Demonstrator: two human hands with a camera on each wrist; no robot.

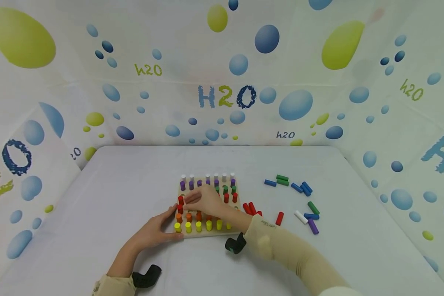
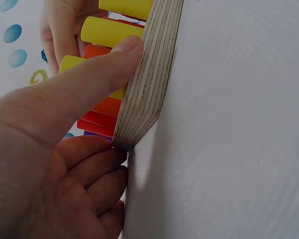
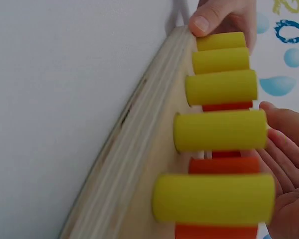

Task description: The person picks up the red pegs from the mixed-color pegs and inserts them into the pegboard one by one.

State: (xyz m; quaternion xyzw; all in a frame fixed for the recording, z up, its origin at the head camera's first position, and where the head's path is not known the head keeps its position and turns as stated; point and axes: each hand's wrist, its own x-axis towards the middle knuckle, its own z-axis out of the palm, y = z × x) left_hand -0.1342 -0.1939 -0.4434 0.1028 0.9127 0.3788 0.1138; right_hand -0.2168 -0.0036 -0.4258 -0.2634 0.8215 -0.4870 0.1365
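Observation:
A wooden pegboard point(image 1: 207, 235) on the table holds rows of coloured pegs. My left hand point(image 1: 153, 234) grips its near left corner, the thumb along the front edge and the fingers at the left side. My right hand point(image 1: 207, 201) reaches over the board toward its left side, fingers extended and thumb apart. Its fingertips are right at two red pegs point(image 1: 180, 209) standing in the leftmost column. No peg shows between them. In the right wrist view, yellow pegs point(image 3: 222, 131) partly cover orange ones behind. The right hand hides the board's middle.
To the right of the board lie loose red pegs point(image 1: 279, 218), blue pegs point(image 1: 270, 183), green pegs point(image 1: 313, 207), a white peg point(image 1: 301, 217) and a purple peg point(image 1: 313, 226). A white cloth point(image 1: 133, 176) covers the table, backed by a patterned curtain point(image 1: 185, 37).

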